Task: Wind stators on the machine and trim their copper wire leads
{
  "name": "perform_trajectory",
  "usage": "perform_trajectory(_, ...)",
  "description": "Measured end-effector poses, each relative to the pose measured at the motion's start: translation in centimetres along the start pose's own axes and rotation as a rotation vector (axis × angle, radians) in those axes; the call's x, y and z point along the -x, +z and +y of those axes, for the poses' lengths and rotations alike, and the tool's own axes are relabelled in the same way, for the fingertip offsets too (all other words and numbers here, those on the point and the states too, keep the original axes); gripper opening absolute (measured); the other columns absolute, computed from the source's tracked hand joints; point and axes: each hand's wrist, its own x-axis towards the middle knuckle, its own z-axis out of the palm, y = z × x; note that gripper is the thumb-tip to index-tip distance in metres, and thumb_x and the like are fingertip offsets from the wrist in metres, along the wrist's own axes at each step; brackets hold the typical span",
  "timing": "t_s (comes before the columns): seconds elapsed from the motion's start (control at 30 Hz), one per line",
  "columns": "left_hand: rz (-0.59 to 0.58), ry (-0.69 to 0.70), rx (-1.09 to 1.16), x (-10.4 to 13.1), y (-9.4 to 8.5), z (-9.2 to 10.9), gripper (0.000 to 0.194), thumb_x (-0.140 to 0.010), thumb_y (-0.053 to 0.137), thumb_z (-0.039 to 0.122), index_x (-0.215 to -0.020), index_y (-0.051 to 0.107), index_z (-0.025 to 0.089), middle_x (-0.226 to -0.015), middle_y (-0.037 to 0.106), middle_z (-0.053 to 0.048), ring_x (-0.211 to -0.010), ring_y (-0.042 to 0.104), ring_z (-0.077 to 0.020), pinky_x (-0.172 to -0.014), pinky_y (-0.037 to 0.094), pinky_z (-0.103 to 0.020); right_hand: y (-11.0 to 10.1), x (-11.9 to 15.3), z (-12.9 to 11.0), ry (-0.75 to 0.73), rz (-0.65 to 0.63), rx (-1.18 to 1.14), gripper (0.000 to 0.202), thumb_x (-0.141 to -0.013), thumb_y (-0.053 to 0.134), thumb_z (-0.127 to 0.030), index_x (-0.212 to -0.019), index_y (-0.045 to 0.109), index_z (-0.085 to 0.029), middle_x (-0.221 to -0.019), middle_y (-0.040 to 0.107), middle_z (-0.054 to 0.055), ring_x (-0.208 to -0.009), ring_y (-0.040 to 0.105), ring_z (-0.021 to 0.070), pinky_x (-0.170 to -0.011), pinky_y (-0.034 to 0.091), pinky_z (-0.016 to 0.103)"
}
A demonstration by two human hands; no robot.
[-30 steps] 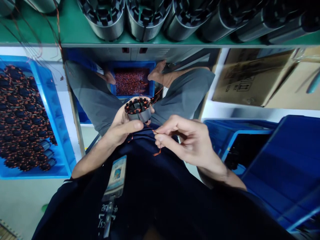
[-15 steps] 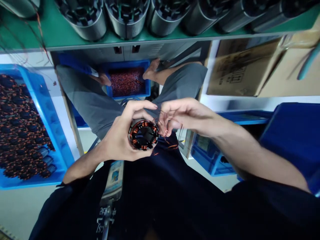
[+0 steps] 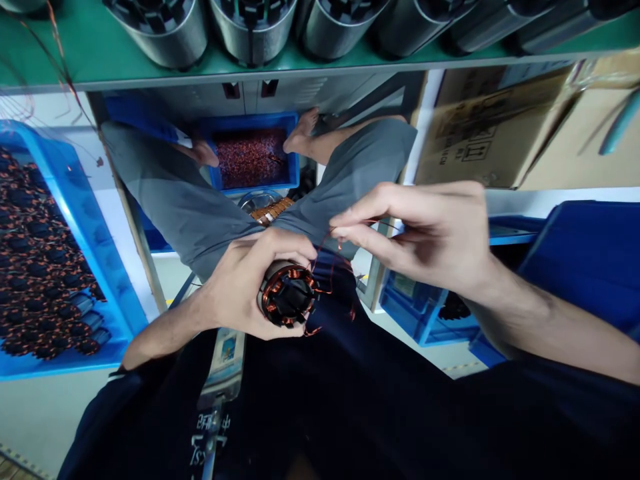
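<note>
My left hand (image 3: 245, 283) is wrapped round a motor stator (image 3: 289, 295), a short cylinder with copper windings and a black slotted inside. Its open end faces up toward me, above my lap. Thin copper wires (image 3: 327, 257) stick out from its right side, some looping down over the dark shirt. At the right, my right hand (image 3: 425, 233) pinches a copper wire (image 3: 369, 222) between thumb and forefinger, apart from the stator. The far end of that wire passes inside the hand.
Several metal cylinders (image 3: 253, 33) line the green bench (image 3: 280, 75) ahead. On the left, a blue bin (image 3: 83, 193) holds many wound stators. Copper-coloured scraps fill a blue tray (image 3: 295, 177) on the floor between the feet. Cardboard boxes (image 3: 480, 147) and blue crates (image 3: 590, 260) are at right.
My right hand has moved right and away from the stator, drawing a wire outward. The stator and left hand have shifted slightly down in view.
</note>
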Motion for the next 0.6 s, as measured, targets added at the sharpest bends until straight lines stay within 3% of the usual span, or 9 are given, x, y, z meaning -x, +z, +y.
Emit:
perform_trajectory(0.13, -0.117, -0.166, 0.084, -0.7, -0.1, 0.7, 0.101, -0.073, 0.116, 0.049, -0.151, 0.055, 0.03, -0.105, 0.083, -0.002, -0.075, 0.083, -0.0266, -0.059, 0.055, -0.038, -1.3, 0.5, -2.2, -0.032, 0.014, 0.183, 0.005, -0.105, 0.097, -0.043, -0.104, 0.093, -0.04, -0.092, 0.084, 0.002, -0.092, 0.083, 0.0269, -0.085, 0.072, 0.042)
perform_trajectory(0.23, -0.132, -0.201, 0.155, -0.7, 0.1, 1.0, 0.091, -0.078, 0.113, 0.042, -0.145, 0.052, 0.032, -0.107, 0.081, -0.001, -0.076, 0.082, -0.0248, -0.057, 0.054, -0.036, -1.9, 0.2, -2.5, -0.009, 0.009, 0.201, 0.011, -0.1, 0.101, -0.045, -0.099, 0.092, -0.04, -0.087, 0.081, 0.003, -0.087, 0.081, 0.0272, -0.076, 0.07, 0.041)
perform_trajectory(0.33, 0.001, -0.079, 0.249, 0.1, 0.5, 0.8, 0.084, -0.081, 0.11, 0.055, -0.144, 0.059, 0.031, -0.107, 0.082, -0.003, -0.079, 0.084, -0.0261, -0.062, 0.059, -0.039, -1.1, -0.4, -0.2, -0.033, -0.032, 0.079, 0.015, -0.097, 0.105, -0.045, -0.098, 0.092, -0.038, -0.091, 0.084, 0.003, -0.081, 0.08, 0.0247, -0.068, 0.067, 0.04)
perform_trajectory(0.43, 0.121, 0.061, 0.151, 1.2, 0.6, -0.1, 0.078, -0.086, 0.105, 0.069, -0.144, 0.072, 0.029, -0.107, 0.083, -0.007, -0.084, 0.086, -0.0305, -0.069, 0.065, -0.047, 0.8, -0.4, 4.0, -0.119, -0.095, -0.059, 0.015, -0.104, 0.098, -0.044, -0.1, 0.09, -0.031, -0.092, 0.087, 0.0, -0.071, 0.078, 0.0179, -0.062, 0.06, 0.034)
perform_trajectory(0.53, 0.197, 0.046, 0.039, 1.9, 0.2, -0.8, 0.073, -0.086, 0.105, 0.071, -0.141, 0.078, 0.032, -0.106, 0.083, -0.009, -0.085, 0.087, -0.0333, -0.066, 0.067, -0.049, 1.4, -0.1, 7.4, -0.048, -0.095, -0.062, 0.026, -0.107, 0.094, -0.05, -0.096, 0.088, -0.028, -0.088, 0.087, 0.002, -0.071, 0.077, 0.0182, -0.064, 0.061, 0.034)
perform_trajectory(0.6, 0.279, 0.005, -0.033, 1.9, -0.2, -0.6, 0.075, -0.082, 0.109, 0.071, -0.141, 0.078, 0.035, -0.107, 0.083, -0.008, -0.085, 0.087, -0.0337, -0.063, 0.065, -0.048, 0.3, 0.2, 7.7, 0.016, -0.059, -0.002, 0.026, -0.102, 0.099, -0.052, -0.096, 0.088, -0.028, -0.089, 0.087, 0.003, -0.074, 0.078, 0.0203, -0.064, 0.063, 0.035)
